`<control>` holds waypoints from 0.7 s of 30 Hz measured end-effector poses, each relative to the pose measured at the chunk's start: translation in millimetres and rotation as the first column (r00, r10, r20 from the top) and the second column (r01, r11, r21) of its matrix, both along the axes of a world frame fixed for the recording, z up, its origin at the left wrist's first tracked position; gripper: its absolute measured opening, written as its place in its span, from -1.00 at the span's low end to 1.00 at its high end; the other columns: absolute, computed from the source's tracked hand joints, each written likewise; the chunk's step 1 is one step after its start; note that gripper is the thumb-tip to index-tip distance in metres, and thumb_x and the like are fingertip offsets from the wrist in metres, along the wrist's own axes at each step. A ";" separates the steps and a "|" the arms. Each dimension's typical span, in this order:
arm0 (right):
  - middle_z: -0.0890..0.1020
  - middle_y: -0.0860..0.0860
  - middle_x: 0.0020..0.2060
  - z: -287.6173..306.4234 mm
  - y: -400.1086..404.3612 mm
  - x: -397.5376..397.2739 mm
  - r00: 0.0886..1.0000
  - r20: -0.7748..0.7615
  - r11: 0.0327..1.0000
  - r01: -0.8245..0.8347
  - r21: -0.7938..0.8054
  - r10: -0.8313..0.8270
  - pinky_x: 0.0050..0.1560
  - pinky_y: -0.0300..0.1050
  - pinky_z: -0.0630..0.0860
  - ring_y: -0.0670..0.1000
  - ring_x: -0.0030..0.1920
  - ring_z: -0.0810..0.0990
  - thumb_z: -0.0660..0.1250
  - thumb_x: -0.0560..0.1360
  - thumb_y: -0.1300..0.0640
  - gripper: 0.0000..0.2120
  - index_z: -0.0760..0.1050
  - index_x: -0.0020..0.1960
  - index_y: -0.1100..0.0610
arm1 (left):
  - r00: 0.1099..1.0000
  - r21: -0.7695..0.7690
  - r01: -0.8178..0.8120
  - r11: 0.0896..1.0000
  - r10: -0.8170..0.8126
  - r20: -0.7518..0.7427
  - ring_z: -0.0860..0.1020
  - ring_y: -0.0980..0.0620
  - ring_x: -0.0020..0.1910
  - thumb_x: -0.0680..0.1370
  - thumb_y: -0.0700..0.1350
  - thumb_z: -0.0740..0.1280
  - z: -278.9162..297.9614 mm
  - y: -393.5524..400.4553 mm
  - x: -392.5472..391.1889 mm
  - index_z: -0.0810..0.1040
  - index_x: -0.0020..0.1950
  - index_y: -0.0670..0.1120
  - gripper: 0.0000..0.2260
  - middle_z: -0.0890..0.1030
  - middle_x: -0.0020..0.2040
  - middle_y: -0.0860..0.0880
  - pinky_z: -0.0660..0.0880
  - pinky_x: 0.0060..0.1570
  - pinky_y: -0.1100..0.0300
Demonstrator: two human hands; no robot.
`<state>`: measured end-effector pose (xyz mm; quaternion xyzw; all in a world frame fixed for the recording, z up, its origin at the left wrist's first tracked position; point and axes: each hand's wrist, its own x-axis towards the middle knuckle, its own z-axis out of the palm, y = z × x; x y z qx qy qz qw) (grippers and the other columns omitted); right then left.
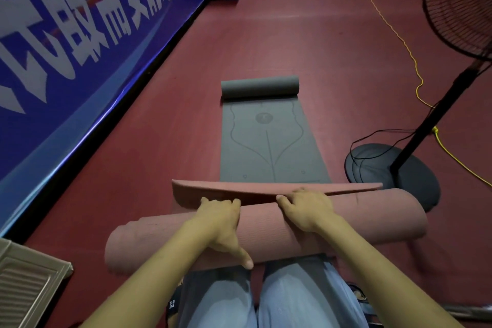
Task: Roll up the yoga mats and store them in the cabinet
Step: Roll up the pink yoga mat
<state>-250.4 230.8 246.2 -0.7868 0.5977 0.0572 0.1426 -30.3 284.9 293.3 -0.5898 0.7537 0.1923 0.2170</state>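
Note:
A pink yoga mat [359, 221] lies rolled into a thick roll across my knees, with its last flap [213, 189] still loose in front. My left hand [223, 224] grips the roll near its middle, fingers curled over the top and thumb down the near side. My right hand [306, 208] grips the roll beside it, fingers hooked over the far edge. Beyond lies a grey yoga mat [269, 146], flat on the floor, with its far end curled into a small roll [259, 86].
A blue banner wall [80, 42] runs along the left. A standing fan's round base [372, 168] and pole [439, 112] stand at the right, with a yellow cord [399, 42] across the red floor. A beige slatted panel [26, 282] sits at the lower left.

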 end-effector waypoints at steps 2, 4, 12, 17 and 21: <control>0.52 0.04 0.38 -0.3 1.3 -3.2 1.000 0.021 1.000 -0.005 0.011 0.005 0.33 0.04 0.37 0.12 0.40 0.44 -0.07 0.66 -0.23 -0.44 0.59 0.30 0.00 | 1.000 -0.013 0.010 1.000 -0.010 0.006 0.57 -0.13 0.17 0.05 0.54 0.50 -3.5 -2.9 -5.0 0.38 0.28 -0.04 0.00 0.56 0.23 -0.02 0.41 0.30 -0.16; 0.53 0.05 0.34 0.3 2.0 -5.4 0.999 0.029 0.999 0.020 0.028 -0.020 0.30 0.05 0.40 0.14 0.36 0.48 -0.06 0.66 -0.24 -0.44 0.61 0.25 0.01 | 0.998 -0.033 0.002 0.999 -0.004 -0.068 0.56 -0.10 0.17 0.02 0.54 0.49 -7.7 -2.5 0.4 0.39 0.33 0.00 0.04 0.57 0.25 0.01 0.48 0.24 -0.06; 0.59 0.11 0.21 19.6 15.7 -5.8 0.999 0.022 0.997 0.023 0.067 -0.024 0.14 0.01 0.44 0.20 0.24 0.56 -0.01 0.65 -0.24 -0.43 0.64 0.13 0.10 | 0.994 -0.121 0.057 0.991 -0.068 -0.090 0.56 0.00 -0.07 0.00 0.55 0.47 8.3 7.2 6.0 0.50 0.12 0.08 -0.14 0.62 -0.01 0.10 0.53 -0.04 0.04; 0.63 0.23 0.18 30.5 22.4 -7.2 0.999 -0.033 0.989 0.001 0.149 0.004 0.12 0.00 0.48 0.24 0.21 0.59 0.04 0.60 -0.28 -0.40 0.65 0.10 0.15 | 0.970 0.005 0.024 1.000 -0.022 -0.242 0.60 0.10 0.03 -0.07 0.53 0.50 13.7 20.4 8.7 0.51 0.34 0.20 0.01 0.65 0.08 0.21 0.57 0.09 0.12; 0.55 0.24 0.33 32.6 19.8 -5.8 0.996 -0.082 0.958 -0.004 0.287 0.028 0.26 0.04 0.44 0.22 0.32 0.53 0.02 0.60 -0.30 -0.36 0.59 0.28 0.15 | 0.965 0.132 -0.040 0.990 0.073 -0.252 0.60 0.12 -0.05 -0.04 0.47 0.57 17.0 20.9 7.9 0.57 0.15 0.16 -0.16 0.64 0.01 0.22 0.58 0.00 0.16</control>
